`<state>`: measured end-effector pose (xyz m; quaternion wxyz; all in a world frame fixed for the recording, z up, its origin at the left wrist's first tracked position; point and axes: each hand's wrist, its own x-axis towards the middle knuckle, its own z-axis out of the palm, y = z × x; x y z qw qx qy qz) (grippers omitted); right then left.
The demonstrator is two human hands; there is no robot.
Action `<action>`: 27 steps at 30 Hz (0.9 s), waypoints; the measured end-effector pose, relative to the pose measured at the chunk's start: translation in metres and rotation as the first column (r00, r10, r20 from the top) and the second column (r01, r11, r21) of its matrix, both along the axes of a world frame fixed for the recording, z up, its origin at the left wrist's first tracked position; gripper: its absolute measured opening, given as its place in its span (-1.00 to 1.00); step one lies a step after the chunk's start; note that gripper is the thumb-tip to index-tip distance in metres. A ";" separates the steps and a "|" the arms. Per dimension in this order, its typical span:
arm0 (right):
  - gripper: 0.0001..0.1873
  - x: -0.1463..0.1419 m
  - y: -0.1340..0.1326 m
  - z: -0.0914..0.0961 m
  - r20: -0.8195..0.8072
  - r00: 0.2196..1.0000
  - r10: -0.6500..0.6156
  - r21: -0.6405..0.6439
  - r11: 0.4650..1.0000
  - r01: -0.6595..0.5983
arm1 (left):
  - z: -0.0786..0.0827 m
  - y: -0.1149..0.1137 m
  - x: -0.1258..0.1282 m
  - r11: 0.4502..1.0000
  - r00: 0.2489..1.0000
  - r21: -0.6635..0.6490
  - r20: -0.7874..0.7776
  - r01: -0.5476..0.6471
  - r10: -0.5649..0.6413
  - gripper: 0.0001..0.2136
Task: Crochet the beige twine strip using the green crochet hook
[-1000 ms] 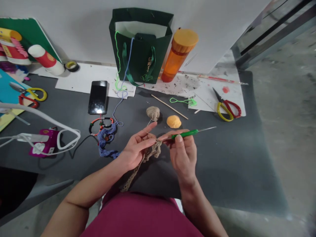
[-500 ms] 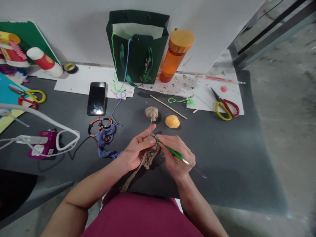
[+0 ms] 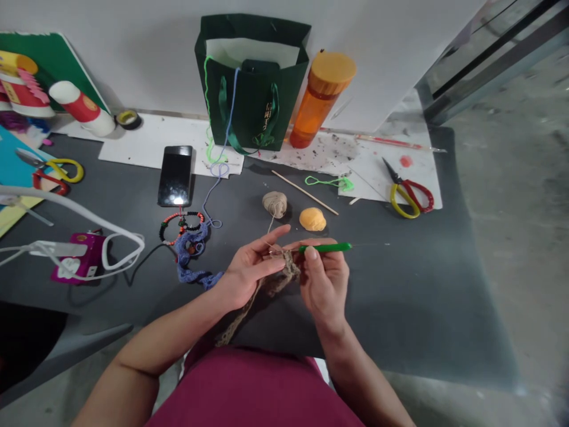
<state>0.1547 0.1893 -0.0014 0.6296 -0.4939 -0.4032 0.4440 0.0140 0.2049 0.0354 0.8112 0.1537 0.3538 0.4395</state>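
- Two hands work above the worktop (image 3: 391, 296): our left hand (image 3: 249, 267) has its fingers spread, pinching the tan crochet strip (image 3: 284, 270); our right hand (image 3: 324, 284) grips the green crochet hook (image 3: 324, 248) narrowly.
- Yarn (image 3: 269, 228) rises to the tan ball (image 3: 274, 204); we judge that steady tension suits this step.

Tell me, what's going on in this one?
A person holds a green crochet hook in their right hand, with its tip at a tan crocheted strip held in their left hand. A strand of yarn runs from a tan yarn ball on the dark mat to the left hand. An orange ball sits beside it.
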 end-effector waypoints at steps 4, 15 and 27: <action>-0.90 -0.001 -0.003 0.007 0.224 0.974 0.024 0.141 0.988 -0.057 | -0.001 0.000 0.001 0.995 0.995 0.051 -0.044 -0.090 0.092 -0.55; -0.75 -0.007 -0.003 0.014 0.503 0.831 -0.238 0.445 0.896 -0.013 | -0.003 -0.002 0.003 0.997 0.996 -0.022 0.027 -0.081 0.081 -0.46; -0.93 -0.008 -0.008 0.012 0.283 0.934 -0.220 0.205 0.965 0.165 | -0.006 0.001 0.000 0.996 0.995 0.003 0.045 -0.088 0.088 -0.48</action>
